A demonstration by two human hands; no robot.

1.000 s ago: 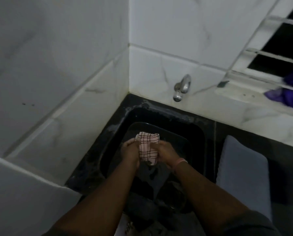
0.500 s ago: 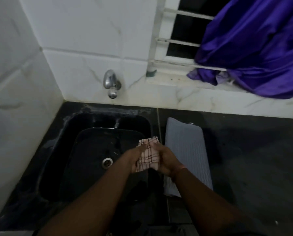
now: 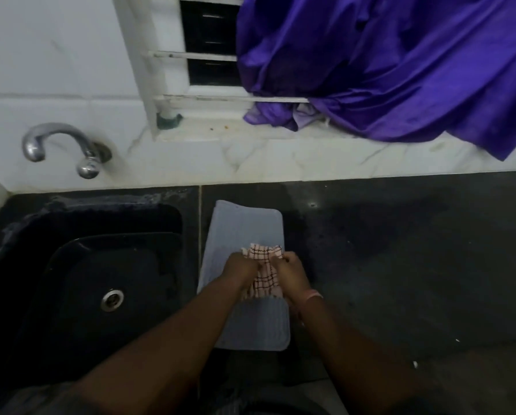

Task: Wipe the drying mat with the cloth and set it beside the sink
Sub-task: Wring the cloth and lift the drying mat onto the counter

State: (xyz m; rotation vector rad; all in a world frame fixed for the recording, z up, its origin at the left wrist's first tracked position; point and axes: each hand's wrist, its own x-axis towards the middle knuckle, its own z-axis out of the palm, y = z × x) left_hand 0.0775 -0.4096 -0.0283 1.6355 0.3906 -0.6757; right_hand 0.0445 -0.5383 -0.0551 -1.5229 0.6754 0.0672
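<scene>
The mat (image 3: 244, 283) lies flat on the worktop (image 3: 400, 265), just right of the sink (image 3: 100, 280). I'm about to start wiping, I judge; next the cloth (image 3: 264, 275) must press down and sweep. My left hand (image 3: 241, 266) and right hand (image 3: 292, 272) both grip the bunched cloth above the mat.
</scene>
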